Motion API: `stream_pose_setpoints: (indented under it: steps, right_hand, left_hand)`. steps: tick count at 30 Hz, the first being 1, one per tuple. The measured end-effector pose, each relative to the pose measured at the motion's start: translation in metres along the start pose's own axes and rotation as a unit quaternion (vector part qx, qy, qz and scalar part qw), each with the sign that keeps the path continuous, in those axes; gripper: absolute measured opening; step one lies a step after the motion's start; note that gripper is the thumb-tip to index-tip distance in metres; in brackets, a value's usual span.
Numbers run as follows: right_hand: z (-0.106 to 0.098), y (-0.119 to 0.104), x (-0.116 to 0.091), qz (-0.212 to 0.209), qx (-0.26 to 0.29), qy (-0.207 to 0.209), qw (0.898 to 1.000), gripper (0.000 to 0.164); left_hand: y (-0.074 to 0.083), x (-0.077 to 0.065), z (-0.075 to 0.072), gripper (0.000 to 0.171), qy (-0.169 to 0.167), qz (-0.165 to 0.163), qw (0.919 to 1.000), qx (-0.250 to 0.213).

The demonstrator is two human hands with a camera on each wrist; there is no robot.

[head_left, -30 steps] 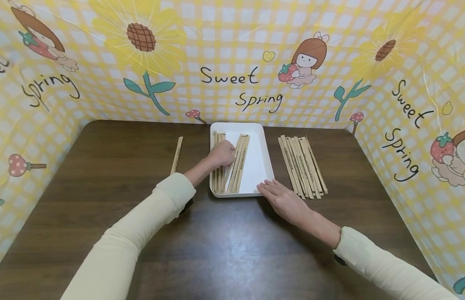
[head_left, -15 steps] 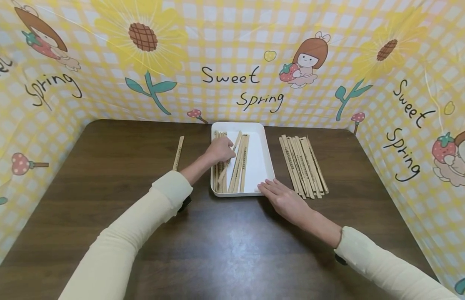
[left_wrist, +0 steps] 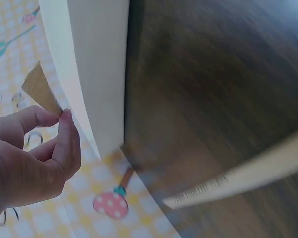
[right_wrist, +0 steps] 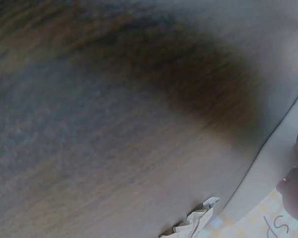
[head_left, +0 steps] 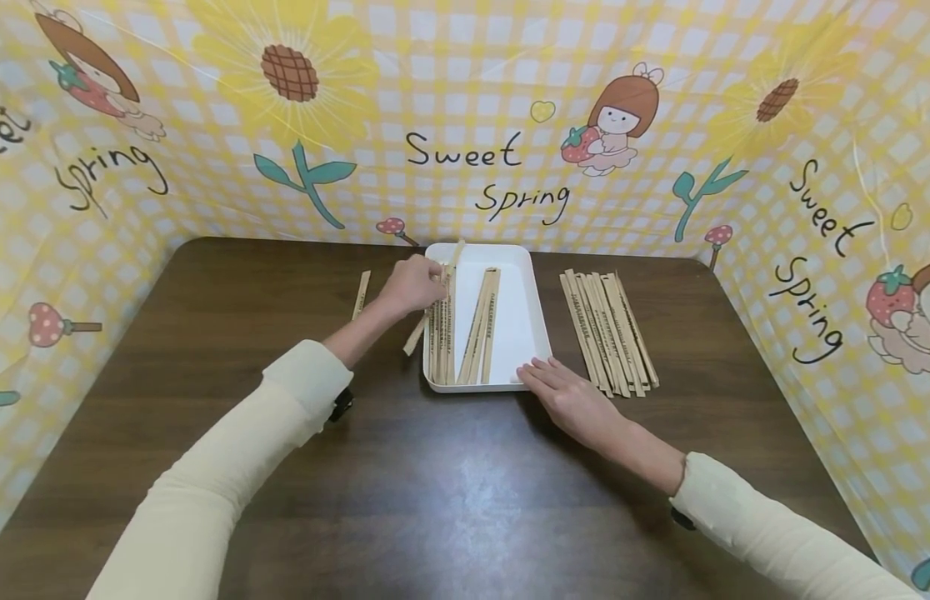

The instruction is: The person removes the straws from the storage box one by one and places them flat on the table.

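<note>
My left hand pinches a narrow paper-wrapped stick between thumb and fingertips, over the left side of a white tray. This stick slants across the tray's left rim; in the left wrist view its end rises from the pinch. Below it in the tray, a bundle of similar sticks lies along the left wall. A few more sticks lean at the tray's middle. My right hand rests its outstretched fingers on the tray's near right corner.
One separate wrapped stick lies on the brown table left of the tray, partly hidden by my left arm. Right of the tray is a pile of several wrapped sticks. A yellow checked cloth stands behind the table and along its sides.
My left hand has lifted a wrapped stick from the tray's middle and moved it left, over the left bundle and rim. The right hand stays at the tray corner.
</note>
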State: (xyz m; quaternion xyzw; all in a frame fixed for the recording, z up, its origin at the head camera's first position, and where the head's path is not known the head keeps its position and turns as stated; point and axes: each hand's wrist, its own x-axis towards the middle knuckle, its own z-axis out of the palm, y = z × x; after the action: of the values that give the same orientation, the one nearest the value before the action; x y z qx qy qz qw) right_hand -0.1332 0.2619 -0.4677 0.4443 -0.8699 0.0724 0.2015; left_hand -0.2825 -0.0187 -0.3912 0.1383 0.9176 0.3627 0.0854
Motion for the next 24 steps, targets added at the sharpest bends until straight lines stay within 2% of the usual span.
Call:
stream_pose_setpoints:
  steps: [1, 5, 9, 18, 24]
  right_hand:
    - [0.000, 0.000, 0.000, 0.000, 0.000, -0.001, 1.000, 0.044]
    - [-0.001, 0.000, 0.000, 0.001, -0.001, -0.002, 1.000, 0.043]
    - [-0.001, 0.000, 0.000, -0.001, -0.002, 0.002, 1.000, 0.043]
    - [0.002, -0.002, 0.002, -0.004, 0.003, 0.009, 1.000, 0.041]
    - [0.001, -0.002, 0.001, -0.001, 0.008, 0.009, 1.000, 0.045]
  left_hand:
    - [-0.003, -0.002, -0.005, 0.008, 0.003, -0.007, 1.0000, -0.001]
    - [-0.020, -0.009, -0.021, 0.044, 0.016, -0.039, 0.9991, -0.009]
    - [-0.041, -0.017, -0.033, 0.049, 0.029, -0.055, 0.9980, 0.007]
    - [-0.084, -0.038, -0.052, 0.043, 0.041, -0.090, 0.9937, 0.052]
    - [-0.096, -0.044, -0.054, 0.019, 0.043, -0.089, 0.9931, 0.063]
